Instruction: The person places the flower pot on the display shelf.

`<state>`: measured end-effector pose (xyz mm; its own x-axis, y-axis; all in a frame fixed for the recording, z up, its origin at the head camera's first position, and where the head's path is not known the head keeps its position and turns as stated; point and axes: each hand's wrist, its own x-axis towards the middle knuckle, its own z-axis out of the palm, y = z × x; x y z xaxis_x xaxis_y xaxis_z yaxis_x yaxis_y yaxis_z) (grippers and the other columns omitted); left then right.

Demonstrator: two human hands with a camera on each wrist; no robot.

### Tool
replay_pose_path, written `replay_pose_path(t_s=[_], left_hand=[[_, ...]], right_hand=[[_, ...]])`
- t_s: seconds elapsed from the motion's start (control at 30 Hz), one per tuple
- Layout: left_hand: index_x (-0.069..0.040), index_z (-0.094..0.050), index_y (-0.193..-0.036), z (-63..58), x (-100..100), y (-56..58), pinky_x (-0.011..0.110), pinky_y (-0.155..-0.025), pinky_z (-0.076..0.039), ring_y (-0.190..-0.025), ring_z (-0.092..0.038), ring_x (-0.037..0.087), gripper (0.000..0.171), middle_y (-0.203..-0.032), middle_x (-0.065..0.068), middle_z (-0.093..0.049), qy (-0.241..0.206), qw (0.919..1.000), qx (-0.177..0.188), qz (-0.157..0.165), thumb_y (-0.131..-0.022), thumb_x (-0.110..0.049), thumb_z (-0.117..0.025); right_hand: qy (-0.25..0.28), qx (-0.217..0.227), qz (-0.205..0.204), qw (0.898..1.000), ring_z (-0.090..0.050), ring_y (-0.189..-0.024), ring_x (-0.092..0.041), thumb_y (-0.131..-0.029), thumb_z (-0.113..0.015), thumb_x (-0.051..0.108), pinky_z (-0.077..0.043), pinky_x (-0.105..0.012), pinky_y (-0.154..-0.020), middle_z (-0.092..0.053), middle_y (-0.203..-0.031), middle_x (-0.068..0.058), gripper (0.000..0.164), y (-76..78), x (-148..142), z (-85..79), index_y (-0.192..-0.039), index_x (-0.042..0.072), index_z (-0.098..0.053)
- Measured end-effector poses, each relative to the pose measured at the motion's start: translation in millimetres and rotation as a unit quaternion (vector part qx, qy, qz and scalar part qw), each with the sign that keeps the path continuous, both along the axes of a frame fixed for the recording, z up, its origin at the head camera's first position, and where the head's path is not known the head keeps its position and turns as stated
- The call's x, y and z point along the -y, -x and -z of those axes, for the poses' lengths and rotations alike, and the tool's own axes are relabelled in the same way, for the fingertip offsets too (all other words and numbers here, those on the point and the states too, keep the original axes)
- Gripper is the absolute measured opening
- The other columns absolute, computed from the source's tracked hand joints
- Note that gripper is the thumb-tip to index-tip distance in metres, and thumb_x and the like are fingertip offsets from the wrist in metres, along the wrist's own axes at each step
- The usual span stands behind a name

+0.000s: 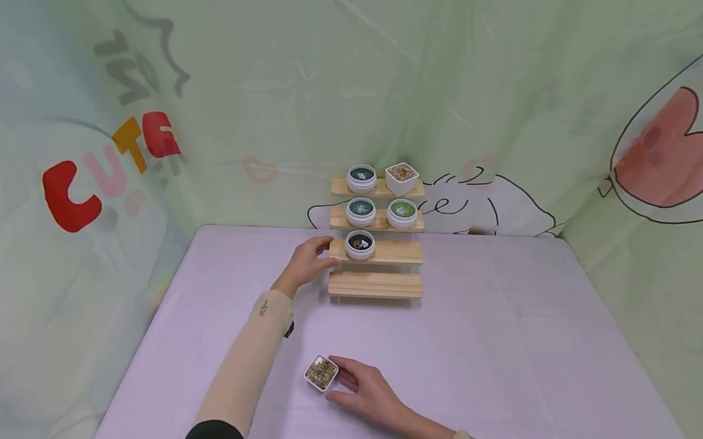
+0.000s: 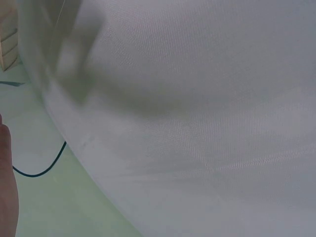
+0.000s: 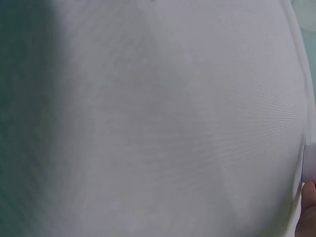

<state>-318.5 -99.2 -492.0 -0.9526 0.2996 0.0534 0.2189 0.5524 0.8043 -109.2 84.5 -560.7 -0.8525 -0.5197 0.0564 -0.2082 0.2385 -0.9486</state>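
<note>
In the head view my left hand (image 1: pixel 307 261) is at the left end of a wooden tiered stand (image 1: pixel 392 252). Its thumb and forefinger stand apart beside the third shelf down, left of a small round white jar with dark contents (image 1: pixel 360 244). Lower on the table is a square white cup of brownish granules (image 1: pixel 321 373). My right hand (image 1: pixel 368 392) reaches it from the right, forefinger and thumb spread at its near corner, fingertips right at the rim. The left wrist view catches part of the left hand (image 2: pixel 7 182); a right fingertip (image 3: pixel 307 195) shows in the other.
Above, the stand bears round jars with dark blue (image 1: pixel 361 174), teal (image 1: pixel 360 208) and green (image 1: pixel 402 210) contents, plus another square cup (image 1: pixel 402 176). Its lowest shelf (image 1: pixel 375 284) is bare wood. A lilac cloth (image 1: pixel 486 345) covers the table; printed green curtains (image 1: pixel 271 83) enclose it.
</note>
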Motion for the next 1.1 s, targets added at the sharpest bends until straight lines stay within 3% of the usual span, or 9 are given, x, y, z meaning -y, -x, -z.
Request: replay_pose_path(t_s=[0.27, 0.53, 0.83, 1.1], left_hand=[[0.005, -0.049, -0.138, 2.3, 0, 0.5, 0.034, -0.109, -0.044, -0.123, -0.054, 0.031, 0.063, -0.134, 0.020, -0.056, 0.001, 1.0000, 0.000, -0.002, -0.086, -0.017, -0.077], [0.006, -0.048, -0.139, -0.1, 0, -0.1, 0.039, -0.111, -0.042, -0.124, -0.053, 0.032, 0.063, -0.135, 0.021, -0.055, -0.004, 1.0000, 0.006, -0.001, -0.087, -0.016, -0.076], [0.005, -0.047, -0.140, -1.1, 0, -0.4, 0.036, -0.112, -0.041, -0.125, -0.052, 0.030, 0.064, -0.136, 0.020, -0.053, 0.005, 0.9999, 0.013, -0.002, -0.087, -0.017, -0.075], [0.005, -0.048, -0.140, -2.2, 0, -1.1, 0.035, -0.111, -0.042, -0.124, -0.052, 0.030, 0.064, -0.136, 0.020, -0.054, 0.009, 0.9999, 0.013, -0.002, -0.087, -0.018, -0.076]], right_hand=[[0.006, -0.013, 0.016, 1.000, -0.059, -0.118, -0.033, -0.083, -0.078, 0.008, -0.052, -0.025, -0.095, -0.057, -0.132, -0.023, 0.057, -1.7, 4, 0.2, -0.133, -0.006, -0.054], [0.008, -0.011, 0.025, 1.000, -0.058, -0.116, -0.040, -0.081, -0.076, -0.003, -0.053, -0.035, -0.095, -0.057, -0.128, -0.030, 0.053, -8.0, 9, -27.7, -0.127, -0.015, -0.054], [0.007, -0.011, 0.027, 1.000, -0.059, -0.118, -0.031, -0.083, -0.079, 0.009, -0.051, -0.024, -0.096, -0.058, -0.131, -0.022, 0.055, -1.8, 8, 0.1, -0.130, -0.006, -0.055], [0.022, -0.028, 0.030, 0.999, -0.059, -0.118, -0.032, -0.083, -0.078, 0.007, -0.051, -0.026, -0.096, -0.060, -0.128, -0.022, 0.051, 2.0, 7, 0.3, -0.128, -0.006, -0.057]])
